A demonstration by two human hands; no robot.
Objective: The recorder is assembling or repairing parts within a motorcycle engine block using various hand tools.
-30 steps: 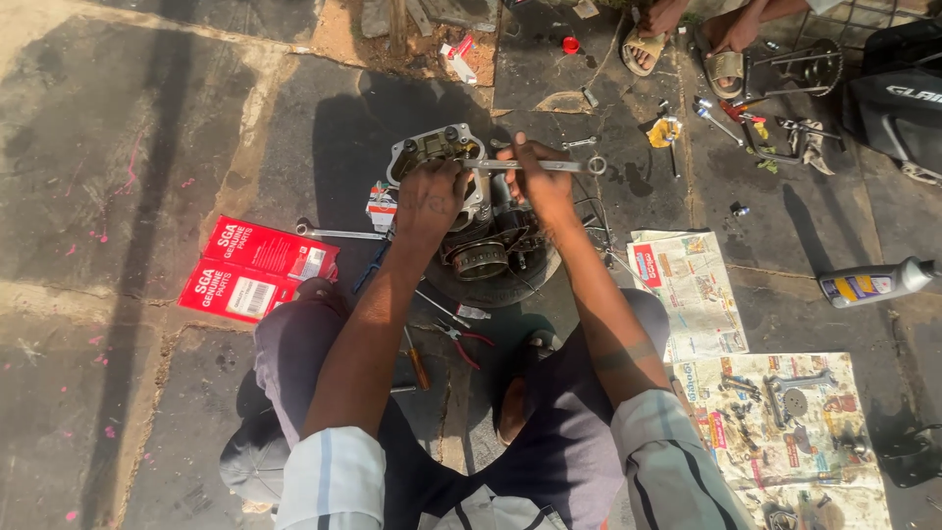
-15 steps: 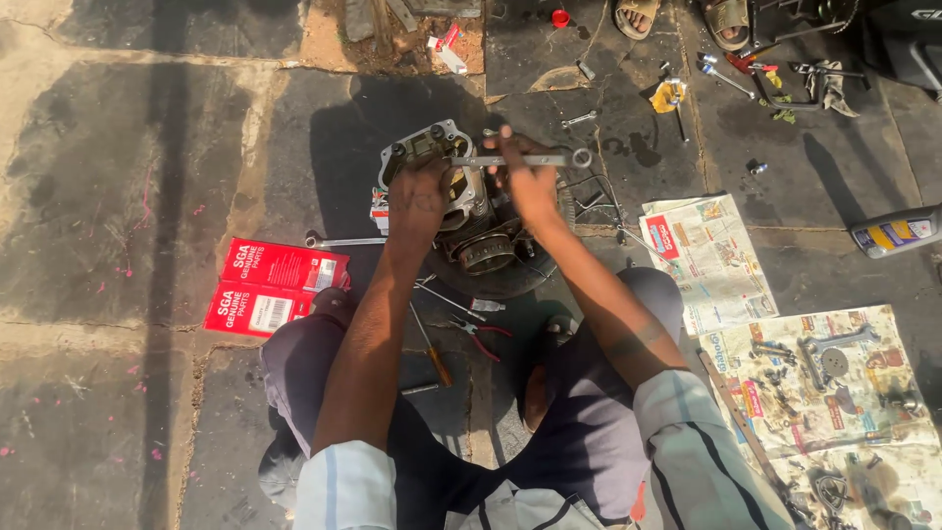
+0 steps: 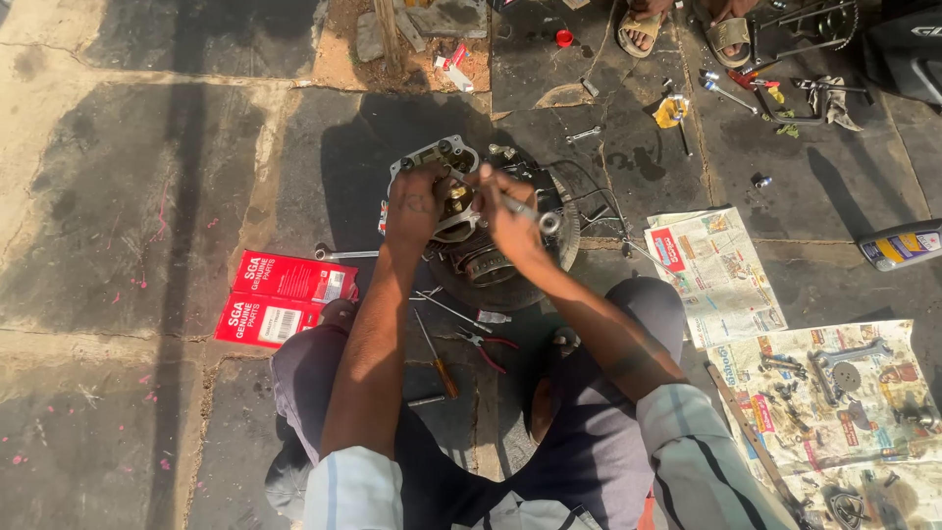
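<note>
Over one engine block (image 3: 481, 245), left hand (image 3: 417, 204) fingers press it; right hand (image 3: 510, 221) fingers grasp one wrench (image 3: 525, 211).

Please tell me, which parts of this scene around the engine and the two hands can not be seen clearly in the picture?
Head view only:
- Top of the engine block: covered by the left hand and the right hand.
- Head of the metal tool: hidden under the right hand.
- Small parts on the newspaper: too small to identify.
- Bottle: cut off by the right edge.
- Sandalled feet: cut off by the top edge.
</note>
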